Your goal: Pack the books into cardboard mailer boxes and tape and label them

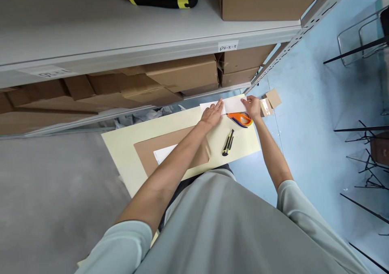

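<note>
Grey shirt [219, 225] fills the bottom of my view. Left hand [212, 114] fingers lie flat and together on a white paper strip [235, 103] at the cream board's [121, 148] far right corner. My right hand [253, 105] curls over the strip's right end; I cannot tell whether it pinches. An orange tape dispenser [241, 120] sits just beside that hand, and a utility knife [227, 142] lies nearer me.

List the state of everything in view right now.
left hand: flat on the paper strip
right hand: at the strip's right end, grip unclear
paper strip: flat at the table's far edge
knife: lying untouched, blade not showing
tape dispenser: lying beside the right hand
cardboard sheet: flat, white label on top
small box: flaps open
</note>
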`<state>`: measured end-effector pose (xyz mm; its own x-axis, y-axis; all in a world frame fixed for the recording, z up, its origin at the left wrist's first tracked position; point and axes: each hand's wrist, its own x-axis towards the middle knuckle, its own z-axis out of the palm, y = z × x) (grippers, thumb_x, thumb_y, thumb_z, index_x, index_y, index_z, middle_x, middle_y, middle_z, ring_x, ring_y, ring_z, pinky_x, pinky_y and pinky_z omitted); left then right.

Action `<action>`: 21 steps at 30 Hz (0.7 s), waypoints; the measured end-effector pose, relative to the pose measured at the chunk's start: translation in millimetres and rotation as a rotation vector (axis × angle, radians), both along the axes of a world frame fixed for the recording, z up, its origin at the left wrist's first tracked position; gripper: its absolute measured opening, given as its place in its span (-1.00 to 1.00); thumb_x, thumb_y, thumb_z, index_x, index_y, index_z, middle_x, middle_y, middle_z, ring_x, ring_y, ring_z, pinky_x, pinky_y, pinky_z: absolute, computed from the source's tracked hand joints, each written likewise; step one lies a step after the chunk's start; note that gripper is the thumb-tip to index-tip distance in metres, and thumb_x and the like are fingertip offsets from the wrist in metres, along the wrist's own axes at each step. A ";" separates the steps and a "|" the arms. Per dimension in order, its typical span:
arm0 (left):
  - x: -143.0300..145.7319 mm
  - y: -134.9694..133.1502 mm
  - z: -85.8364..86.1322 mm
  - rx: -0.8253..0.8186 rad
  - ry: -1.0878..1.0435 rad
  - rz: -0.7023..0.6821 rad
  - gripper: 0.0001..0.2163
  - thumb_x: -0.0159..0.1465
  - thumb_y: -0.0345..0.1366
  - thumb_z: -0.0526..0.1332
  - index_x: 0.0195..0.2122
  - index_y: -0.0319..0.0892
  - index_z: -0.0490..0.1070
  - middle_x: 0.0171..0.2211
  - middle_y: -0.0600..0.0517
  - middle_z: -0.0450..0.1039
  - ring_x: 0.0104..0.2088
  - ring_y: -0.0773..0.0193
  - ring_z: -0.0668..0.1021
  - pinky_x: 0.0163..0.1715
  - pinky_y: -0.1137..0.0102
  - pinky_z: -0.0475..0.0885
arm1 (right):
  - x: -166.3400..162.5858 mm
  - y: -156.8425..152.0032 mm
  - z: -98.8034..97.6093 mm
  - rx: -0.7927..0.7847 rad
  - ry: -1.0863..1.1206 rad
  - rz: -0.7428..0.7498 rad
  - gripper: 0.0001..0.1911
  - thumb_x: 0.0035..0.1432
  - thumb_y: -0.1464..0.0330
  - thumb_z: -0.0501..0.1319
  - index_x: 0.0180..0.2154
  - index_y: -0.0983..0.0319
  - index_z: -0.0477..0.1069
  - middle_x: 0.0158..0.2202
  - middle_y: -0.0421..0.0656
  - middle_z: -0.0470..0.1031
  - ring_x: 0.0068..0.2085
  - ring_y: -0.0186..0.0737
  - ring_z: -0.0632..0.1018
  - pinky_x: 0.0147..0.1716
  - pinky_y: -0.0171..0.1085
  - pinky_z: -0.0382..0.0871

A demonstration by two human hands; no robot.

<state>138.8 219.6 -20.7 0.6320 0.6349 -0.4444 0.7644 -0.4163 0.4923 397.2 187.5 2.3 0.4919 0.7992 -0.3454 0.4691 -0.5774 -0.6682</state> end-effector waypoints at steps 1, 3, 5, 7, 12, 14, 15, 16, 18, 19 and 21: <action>3.0 -1.2 -1.6 0.004 0.017 0.002 -0.20 0.45 -0.37 0.19 0.72 -0.17 0.05 0.76 -0.13 -0.15 0.56 -0.31 0.30 0.44 -0.18 0.42 | 1.6 -0.6 -3.2 -0.006 -0.006 0.001 -0.66 0.32 0.11 0.42 -0.10 0.26 0.62 -0.25 -0.07 0.66 -0.13 0.01 0.64 0.10 -0.01 0.59; 7.0 -2.1 -4.0 0.007 0.026 0.014 -0.23 0.47 -0.38 0.18 0.71 -0.15 0.11 0.75 -0.13 -0.10 0.54 -0.32 0.30 0.40 -0.20 0.44 | 3.4 -1.6 -8.9 -0.007 -0.020 0.009 -0.69 0.39 0.12 0.35 -0.14 0.24 0.62 -0.24 -0.03 0.68 -0.10 0.04 0.65 0.12 0.00 0.58; 8.5 -1.9 -5.6 0.006 0.013 0.034 -0.28 0.49 -0.39 0.14 0.69 -0.12 0.17 0.74 -0.13 -0.04 0.53 -0.31 0.29 0.38 -0.22 0.46 | 2.6 -1.9 -13.1 0.003 -0.026 0.014 -0.70 0.42 0.10 0.31 -0.16 0.20 0.62 -0.21 -0.01 0.71 -0.08 0.06 0.66 0.11 0.01 0.59; 8.6 -1.3 -6.5 0.010 0.007 0.046 -0.30 0.50 -0.42 0.06 0.68 -0.11 0.20 0.73 -0.13 0.00 0.53 -0.30 0.29 0.35 -0.26 0.47 | -1.9 -1.1 -15.3 -0.003 -0.025 0.016 -0.71 0.43 0.09 0.31 -0.18 0.17 0.61 -0.19 -0.02 0.73 -0.08 0.07 0.67 0.10 0.01 0.60; 8.8 -0.8 -6.5 0.049 0.050 0.011 -0.30 0.53 -0.42 -0.04 0.70 -0.12 0.15 0.73 -0.12 0.02 0.51 -0.29 0.28 0.28 -0.26 0.50 | -13.1 2.9 -10.6 -0.061 -0.020 0.038 -0.77 0.45 0.21 0.32 -0.22 0.22 0.59 -0.19 -0.04 0.73 -0.13 -0.06 0.65 0.03 -0.12 0.52; 9.9 -1.3 -4.5 0.049 0.066 0.013 -0.31 0.54 -0.40 -0.02 0.70 -0.11 0.15 0.73 -0.12 0.04 0.51 -0.27 0.29 0.27 -0.23 0.51 | -3.4 1.2 -5.6 -0.061 -0.037 -0.004 -0.75 0.51 0.23 0.28 -0.17 0.27 0.58 -0.18 -0.01 0.72 -0.14 -0.11 0.63 0.01 -0.15 0.49; 10.7 -1.7 -2.8 0.045 0.076 0.013 -0.31 0.54 -0.41 -0.01 0.70 -0.11 0.16 0.73 -0.12 0.04 0.51 -0.27 0.29 0.27 -0.22 0.52 | 5.5 -1.1 -2.7 -0.058 -0.061 -0.056 -0.71 0.54 0.21 0.23 -0.15 0.29 0.57 -0.18 0.01 0.72 -0.13 -0.11 0.62 0.00 -0.14 0.49; 11.5 -2.0 -0.6 0.041 0.087 0.012 -0.31 0.53 -0.43 -0.02 0.70 -0.13 0.16 0.73 -0.12 0.03 0.52 -0.26 0.29 0.27 -0.23 0.52 | 15.8 -4.5 0.5 -0.047 -0.089 -0.128 -0.65 0.57 0.17 0.18 -0.13 0.31 0.56 -0.19 0.03 0.70 -0.12 -0.09 0.62 -0.01 -0.13 0.49; 13.1 -1.7 5.3 0.032 0.100 0.014 -0.29 0.50 -0.46 0.00 0.69 -0.15 0.17 0.73 -0.11 0.00 0.54 -0.25 0.28 0.28 -0.23 0.54 | 36.0 -14.5 8.1 0.006 -0.115 -0.275 -0.53 0.57 0.04 0.16 -0.16 0.31 0.54 -0.23 0.02 0.67 -0.13 -0.05 0.62 -0.05 -0.11 0.52; 13.8 -0.9 8.9 0.022 0.100 0.015 -0.29 0.49 -0.46 0.02 0.69 -0.14 0.17 0.74 -0.10 -0.01 0.55 -0.24 0.28 0.29 -0.22 0.56 | 42.9 -20.8 12.9 0.053 -0.088 -0.322 -0.50 0.54 -0.03 0.20 -0.18 0.29 0.54 -0.26 -0.01 0.65 -0.16 -0.06 0.62 -0.09 -0.12 0.53; 14.5 2.0 17.9 -0.009 0.095 0.023 -0.29 0.48 -0.42 0.10 0.67 -0.13 0.20 0.74 -0.09 -0.03 0.56 -0.24 0.29 0.32 -0.18 0.57 | 45.7 -35.9 26.1 0.156 0.019 -0.363 -0.44 0.44 -0.14 0.29 -0.21 0.26 0.54 -0.32 -0.08 0.61 -0.26 -0.11 0.58 -0.20 -0.14 0.52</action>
